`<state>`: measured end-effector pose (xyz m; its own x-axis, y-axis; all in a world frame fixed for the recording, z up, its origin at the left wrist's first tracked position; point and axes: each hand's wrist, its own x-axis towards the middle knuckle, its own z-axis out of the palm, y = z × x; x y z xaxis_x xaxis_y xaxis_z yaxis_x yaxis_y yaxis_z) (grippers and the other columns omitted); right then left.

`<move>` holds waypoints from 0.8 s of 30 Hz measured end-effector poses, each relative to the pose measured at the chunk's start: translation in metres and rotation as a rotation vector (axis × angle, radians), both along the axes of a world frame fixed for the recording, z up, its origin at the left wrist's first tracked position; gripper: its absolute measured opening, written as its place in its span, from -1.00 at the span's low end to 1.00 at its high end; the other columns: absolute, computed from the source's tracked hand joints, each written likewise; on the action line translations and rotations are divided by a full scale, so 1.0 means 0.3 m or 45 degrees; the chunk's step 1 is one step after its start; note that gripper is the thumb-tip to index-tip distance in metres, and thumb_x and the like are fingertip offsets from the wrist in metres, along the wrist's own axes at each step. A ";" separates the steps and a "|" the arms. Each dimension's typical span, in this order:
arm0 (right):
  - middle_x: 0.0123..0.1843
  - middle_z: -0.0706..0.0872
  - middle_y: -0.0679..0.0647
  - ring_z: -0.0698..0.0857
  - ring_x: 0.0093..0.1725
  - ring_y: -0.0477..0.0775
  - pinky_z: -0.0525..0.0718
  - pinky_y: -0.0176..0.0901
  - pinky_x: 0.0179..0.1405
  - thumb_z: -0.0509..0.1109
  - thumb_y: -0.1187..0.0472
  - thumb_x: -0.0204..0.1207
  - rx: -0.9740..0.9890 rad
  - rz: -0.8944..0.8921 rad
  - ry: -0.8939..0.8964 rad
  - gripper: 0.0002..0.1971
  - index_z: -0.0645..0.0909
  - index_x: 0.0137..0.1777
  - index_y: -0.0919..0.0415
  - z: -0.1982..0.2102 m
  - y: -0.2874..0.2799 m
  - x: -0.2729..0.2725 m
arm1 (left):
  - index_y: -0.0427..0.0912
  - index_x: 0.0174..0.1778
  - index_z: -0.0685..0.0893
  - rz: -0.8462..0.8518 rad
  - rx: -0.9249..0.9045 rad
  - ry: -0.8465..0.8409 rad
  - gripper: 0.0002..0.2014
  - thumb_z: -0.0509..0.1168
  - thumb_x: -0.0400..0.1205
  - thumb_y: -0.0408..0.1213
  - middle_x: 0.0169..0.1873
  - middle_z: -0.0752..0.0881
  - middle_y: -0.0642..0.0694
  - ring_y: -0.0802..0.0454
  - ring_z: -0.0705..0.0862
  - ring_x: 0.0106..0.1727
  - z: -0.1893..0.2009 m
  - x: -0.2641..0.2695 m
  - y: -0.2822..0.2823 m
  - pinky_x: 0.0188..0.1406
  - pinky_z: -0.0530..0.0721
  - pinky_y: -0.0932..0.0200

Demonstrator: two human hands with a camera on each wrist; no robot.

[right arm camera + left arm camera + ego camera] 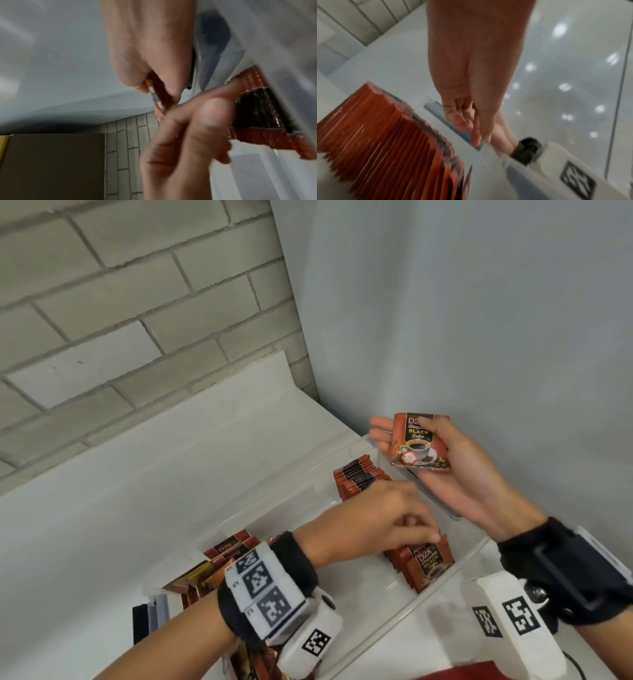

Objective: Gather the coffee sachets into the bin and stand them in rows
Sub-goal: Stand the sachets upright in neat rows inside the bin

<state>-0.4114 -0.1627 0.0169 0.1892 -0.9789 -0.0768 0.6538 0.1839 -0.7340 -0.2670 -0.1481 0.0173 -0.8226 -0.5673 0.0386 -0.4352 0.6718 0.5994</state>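
Sachets stand in two packed runs inside the clear bin (442, 590): a far row (359, 479) with its dark bands lined up, and a near row (424, 563) by the front wall, fronts facing me. One more sachet (416, 444) is off to the side above the bin's far end, pinched flat in the right hand (455, 470), thumb across its printed face and fingers behind. The left hand (373, 525) reaches down between the rows with fingers loosely curled; whether it grips anything I cannot tell, since the wrist view is blurred.

From where I stand, the risk is a domino fall. These packets are thin, slick foil, flat and square with crimped, saw-toothed edges, and they only stay up by leaning on each other. A nudge from the left knuckles while parting the near row could fan it over. Sliding the new one in at an angle may catch its serrated edge on a neighbour and buckle it, or leave it sticking up proud of the row. The bin's smooth plastic floor gives little grip, so bottoms may skate out.

Loose sachets (233, 549) with gold among them lie jumbled at the bin's left end.
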 end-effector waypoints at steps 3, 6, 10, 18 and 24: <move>0.25 0.72 0.30 0.69 0.29 0.24 0.69 0.00 0.24 0.13 0.27 0.69 -0.036 -0.061 -0.026 -0.73 0.46 0.32 0.37 -0.004 -0.003 -0.003 | -0.25 -0.09 0.80 0.230 0.069 0.109 -0.77 0.38 0.63 -0.13 -0.24 0.73 -0.04 0.14 0.66 -0.23 0.049 0.045 -0.025 -0.22 0.57 0.39; 0.15 0.74 0.23 0.69 0.23 0.21 0.66 0.03 0.28 0.25 0.24 0.61 -0.081 -0.074 0.019 -0.79 0.58 0.18 0.27 -0.007 -0.006 -0.004 | -0.22 -0.16 0.77 0.504 0.171 0.151 -0.69 0.35 0.62 -0.01 -0.40 0.73 0.13 0.28 0.68 -0.34 0.069 0.090 -0.041 -0.33 0.56 0.41; 0.12 0.72 0.21 0.66 0.24 0.20 0.59 0.08 0.38 0.30 0.24 0.55 -0.137 -0.043 0.077 -0.81 0.70 0.08 0.20 -0.008 0.004 -0.008 | -0.09 0.04 0.73 0.683 0.240 0.256 -0.70 0.43 0.53 0.04 -0.27 0.78 0.06 0.25 0.74 -0.26 0.068 0.117 -0.053 -0.26 0.68 0.35; -0.01 0.82 0.19 0.80 -0.01 0.15 0.77 -0.15 -0.04 0.42 0.27 0.38 -0.226 -0.071 0.345 -0.79 0.68 0.02 0.25 0.010 0.021 -0.012 | -0.27 0.06 0.79 0.742 0.342 0.386 -0.79 0.46 0.54 -0.28 -0.32 0.79 -0.04 0.23 0.72 -0.37 0.093 0.137 -0.040 -0.27 0.67 0.37; -0.15 0.85 -0.02 0.81 -0.11 -0.04 0.72 -0.35 -0.04 0.52 0.10 0.32 -0.511 0.017 1.122 -0.89 0.81 -0.16 0.04 0.082 0.054 -0.097 | -0.27 0.01 0.78 0.798 0.452 0.286 -0.79 0.49 0.53 -0.25 -0.29 0.80 -0.13 0.13 0.73 -0.35 0.086 0.193 -0.007 -0.27 0.67 0.33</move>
<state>-0.4403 -0.1465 0.0416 0.2349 -0.9614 0.1432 -0.1614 -0.1838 -0.9696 -0.2091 -0.1502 0.0432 -0.3353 -0.9362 -0.1052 -0.5141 0.0883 0.8532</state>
